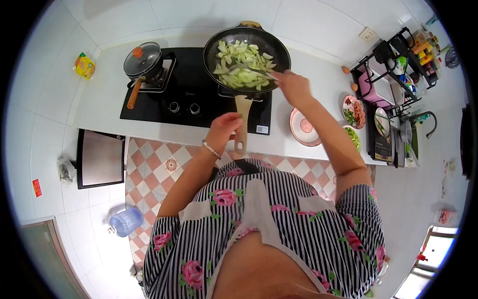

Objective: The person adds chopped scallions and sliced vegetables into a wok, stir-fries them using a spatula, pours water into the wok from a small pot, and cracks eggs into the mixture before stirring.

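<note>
A dark wok point(283, 60) with a long beige handle sits over the right side of the black gas hob point(149, 110). Inside it lie many pale green vegetable slices point(244, 52). My right hand point(295, 88) is closed around the handle of a spatula point(256, 71), whose blurred head is down among the slices. At the near side, my left hand point(224, 130) grips the wok handle point(242, 107) from its left, fingers bent against it. A bracelet is on that wrist.
On the left burner stands a small lidded pot point(144, 60), its wooden handle pointing toward me. Right of the wok are a pink-rimmed plate point(294, 130), a plate of chopped ingredients point(354, 110), chopped greens point(352, 137), eggs point(345, 70) and a black rack point(386, 65).
</note>
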`<state>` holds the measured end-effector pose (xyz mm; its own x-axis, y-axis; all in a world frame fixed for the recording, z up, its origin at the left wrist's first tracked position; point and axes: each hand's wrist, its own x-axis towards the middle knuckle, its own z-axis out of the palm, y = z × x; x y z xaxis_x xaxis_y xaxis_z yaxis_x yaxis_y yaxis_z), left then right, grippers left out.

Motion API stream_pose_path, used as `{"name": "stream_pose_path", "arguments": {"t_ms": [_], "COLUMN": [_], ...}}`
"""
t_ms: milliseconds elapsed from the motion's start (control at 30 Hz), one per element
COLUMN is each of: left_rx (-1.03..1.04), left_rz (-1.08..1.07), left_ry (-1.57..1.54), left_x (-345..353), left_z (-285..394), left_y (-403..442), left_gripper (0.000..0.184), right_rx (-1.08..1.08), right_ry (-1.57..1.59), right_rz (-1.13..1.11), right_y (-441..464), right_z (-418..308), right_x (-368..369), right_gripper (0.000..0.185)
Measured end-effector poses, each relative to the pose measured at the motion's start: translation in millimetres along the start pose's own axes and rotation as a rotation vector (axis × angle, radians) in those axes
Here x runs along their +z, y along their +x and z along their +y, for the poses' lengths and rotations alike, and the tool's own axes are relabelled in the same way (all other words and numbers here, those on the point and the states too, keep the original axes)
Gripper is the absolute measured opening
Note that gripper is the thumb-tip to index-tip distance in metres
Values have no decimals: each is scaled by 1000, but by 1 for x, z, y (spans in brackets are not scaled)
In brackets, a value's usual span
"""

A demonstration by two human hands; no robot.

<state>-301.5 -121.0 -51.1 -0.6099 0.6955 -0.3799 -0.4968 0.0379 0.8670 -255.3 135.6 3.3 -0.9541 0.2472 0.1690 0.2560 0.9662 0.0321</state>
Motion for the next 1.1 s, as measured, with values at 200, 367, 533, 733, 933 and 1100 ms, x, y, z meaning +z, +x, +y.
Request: {"name": "stream_pose_path", "arguments": {"t_ms": [200,367,533,733,933,1100], "left_rx": [-2,-14,-27,-14,-28,-10], "left_rz": [40,15,-1,26,59,97], "left_ry": [11,11,32,8,18,16], "left_x": [-12,-5,-4,-6,-4,-16], "left_z": [1,-2,-7,-5,-6,-9], "left_y": [-2,1,2,-7,-12,-15], "left_gripper": [15,13,13,12,11,11], "right_rx": [79,20,205,455,95,127], "right_ry": [-98,-131,-105,-264,231,307], "right_rz": [-155,-82,60,-190,-382,-36], "right_y": [-41,-17,38,87,115,75], "right_z": [34,28,36,82,113,69], "right_x": [-107,-52,-25,-38,47,5], "right_gripper": [26,21,22,26,34,27]}}
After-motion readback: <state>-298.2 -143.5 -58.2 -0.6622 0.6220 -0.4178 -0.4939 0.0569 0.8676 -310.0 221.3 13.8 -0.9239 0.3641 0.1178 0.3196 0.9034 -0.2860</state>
